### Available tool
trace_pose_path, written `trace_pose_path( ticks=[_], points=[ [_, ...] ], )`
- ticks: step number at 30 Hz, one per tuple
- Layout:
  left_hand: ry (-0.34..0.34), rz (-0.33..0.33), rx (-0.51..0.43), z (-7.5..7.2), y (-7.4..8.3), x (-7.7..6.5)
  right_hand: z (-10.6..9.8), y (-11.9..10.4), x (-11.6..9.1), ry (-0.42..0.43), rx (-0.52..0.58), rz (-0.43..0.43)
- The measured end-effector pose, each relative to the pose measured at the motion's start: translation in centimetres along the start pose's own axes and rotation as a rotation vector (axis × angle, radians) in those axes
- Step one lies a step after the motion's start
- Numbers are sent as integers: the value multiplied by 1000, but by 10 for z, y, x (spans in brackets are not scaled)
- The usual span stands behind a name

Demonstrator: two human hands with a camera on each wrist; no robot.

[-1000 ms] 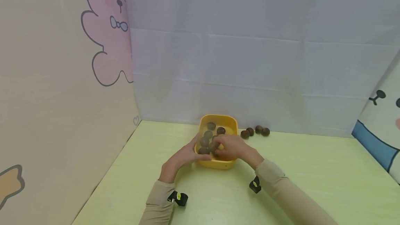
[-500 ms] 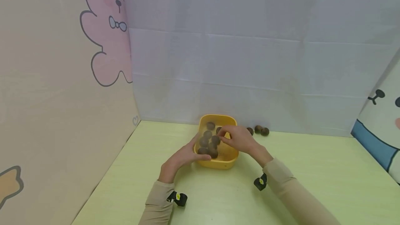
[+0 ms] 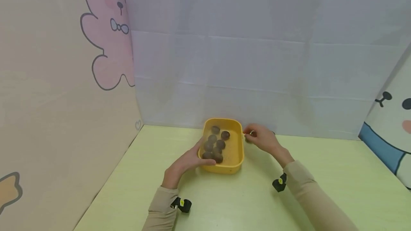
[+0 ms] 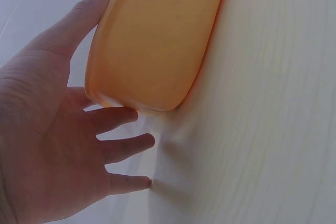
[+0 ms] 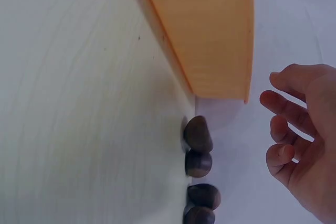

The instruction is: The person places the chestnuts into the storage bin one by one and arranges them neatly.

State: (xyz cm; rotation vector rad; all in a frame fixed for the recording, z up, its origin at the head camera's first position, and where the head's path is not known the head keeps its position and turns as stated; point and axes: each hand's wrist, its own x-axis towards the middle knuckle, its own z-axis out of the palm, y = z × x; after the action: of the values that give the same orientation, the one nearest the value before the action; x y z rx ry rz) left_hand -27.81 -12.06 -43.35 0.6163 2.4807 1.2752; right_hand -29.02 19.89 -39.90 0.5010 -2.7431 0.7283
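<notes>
A yellow plastic box (image 3: 235, 152) stands on the table near the back wall, with several dark brown chestnuts (image 3: 220, 144) mostly along its left side. My left hand (image 3: 189, 158) holds the box at its front left corner, thumb over the rim. In the left wrist view its lower fingers spread apart below the orange-looking box wall (image 4: 157, 40). My right hand (image 3: 263, 138) is just right of the box, above loose chestnuts (image 5: 198, 134) lined up along the wall. Its fingers are loosely bent with nothing between them in the right wrist view.
A pale yellow table (image 3: 321, 177) meets a white cloth wall (image 3: 257, 63) behind the box. Side walls with cartoon prints, including a pink bear (image 3: 112, 52), stand left and right. Black wrist cameras (image 3: 181, 204) sit on both sleeves.
My right hand has come up out of the box and moved right, over the chestnuts by the wall. The left hand has stayed at the box corner.
</notes>
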Motion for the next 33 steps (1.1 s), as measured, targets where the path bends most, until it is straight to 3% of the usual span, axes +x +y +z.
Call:
trace_pose_path(
  ticks=[5, 20, 28, 33],
  points=[
    [0, 3, -17, 0, 1, -1, 2, 21, -4, -13, -11, 73],
    [-3, -3, -20, 0, 2, -2, 8, 48, -9, -35, 2, 84],
    [-2, 3, -20, -1, 0, -2, 16, 56, -5, -74, 30, 5],
    [-6, -1, -13, 0, -1, -1, 23, 60, 0, -129, -58, -18]
  ],
)
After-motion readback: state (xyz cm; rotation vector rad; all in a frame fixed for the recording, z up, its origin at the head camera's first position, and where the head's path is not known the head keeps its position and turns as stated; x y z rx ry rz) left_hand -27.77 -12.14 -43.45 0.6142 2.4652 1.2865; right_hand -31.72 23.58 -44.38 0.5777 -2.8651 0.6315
